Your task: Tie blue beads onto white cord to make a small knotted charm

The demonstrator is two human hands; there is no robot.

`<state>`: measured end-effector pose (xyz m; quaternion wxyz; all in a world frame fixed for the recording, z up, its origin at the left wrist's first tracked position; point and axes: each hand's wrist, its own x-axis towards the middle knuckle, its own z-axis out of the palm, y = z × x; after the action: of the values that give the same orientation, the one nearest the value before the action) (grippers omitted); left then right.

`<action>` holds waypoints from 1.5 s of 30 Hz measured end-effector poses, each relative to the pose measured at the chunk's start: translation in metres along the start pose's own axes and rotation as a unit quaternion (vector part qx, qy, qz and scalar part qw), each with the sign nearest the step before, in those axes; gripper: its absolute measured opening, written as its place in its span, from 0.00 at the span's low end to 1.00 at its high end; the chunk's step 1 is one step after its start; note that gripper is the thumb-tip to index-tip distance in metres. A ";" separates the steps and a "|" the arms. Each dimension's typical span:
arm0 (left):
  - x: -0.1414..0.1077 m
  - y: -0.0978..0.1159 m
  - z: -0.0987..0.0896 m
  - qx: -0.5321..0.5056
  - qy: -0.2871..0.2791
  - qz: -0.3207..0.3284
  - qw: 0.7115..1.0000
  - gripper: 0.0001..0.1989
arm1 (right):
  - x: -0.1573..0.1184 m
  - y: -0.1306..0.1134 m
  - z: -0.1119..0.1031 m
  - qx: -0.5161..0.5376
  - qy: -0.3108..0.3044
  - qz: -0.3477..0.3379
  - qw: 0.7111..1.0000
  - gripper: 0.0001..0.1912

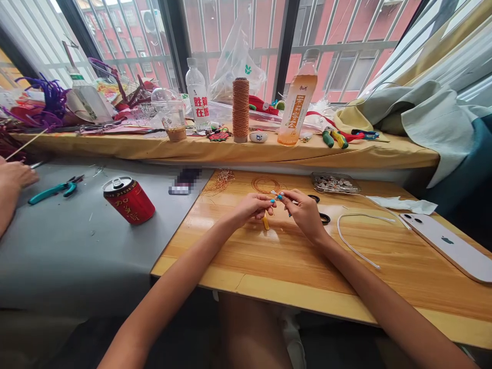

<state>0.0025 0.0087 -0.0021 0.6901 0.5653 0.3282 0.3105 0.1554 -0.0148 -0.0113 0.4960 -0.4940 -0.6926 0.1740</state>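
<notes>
My left hand (253, 209) and my right hand (305, 211) meet above the wooden table, fingertips pinched close together. Between them shows a small whitish piece (273, 193), too small to make out its kind; both hands grip it. Below my left fingers, a yellow strip-like thing (266, 222) points down toward the tabletop, its upper end hidden. Two black loops (325, 219), like scissor handles, lie beside my right hand, which hides what they join. Just behind my hands rests a coil of orange-brown cord (265, 183), with a loose tangle of cord (224, 179) to its left.
A clear tray of beads (335, 183), a bent white cord (340, 233) and a white phone (448, 241) occupy the right. Leftward are a red can (130, 202), teal pliers (54, 190) and another person's hand (15, 177). A thread spool (240, 110) and bottles line the sill.
</notes>
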 end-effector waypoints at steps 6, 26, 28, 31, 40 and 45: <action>-0.001 0.004 0.002 0.110 0.052 0.056 0.991 0.05 | 0.006 0.002 -0.003 0.171 -0.079 0.102 0.977 0.16; 0.000 -0.003 0.001 0.405 0.086 0.145 0.899 0.11 | 0.007 0.000 -0.010 0.289 -0.192 0.205 0.915 0.17; -0.001 -0.003 0.001 0.420 0.088 0.147 0.891 0.12 | 0.007 -0.001 -0.011 0.275 -0.207 0.204 0.916 0.15; -0.001 -0.004 0.002 0.426 0.096 0.155 0.886 0.12 | 0.007 -0.004 -0.010 0.247 -0.196 0.194 0.929 0.16; 0.000 0.000 -0.001 0.415 0.111 0.144 0.891 0.11 | 0.006 -0.006 -0.008 0.250 -0.162 0.181 0.937 0.15; -0.002 0.001 -0.001 0.456 0.086 0.127 0.877 0.12 | 0.007 -0.001 -0.008 0.282 -0.149 0.195 0.928 0.17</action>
<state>0.0005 0.0083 -0.0011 0.2795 0.8253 0.4168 0.2589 0.1619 -0.0118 -0.0035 0.4623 -0.4273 -0.5710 0.5268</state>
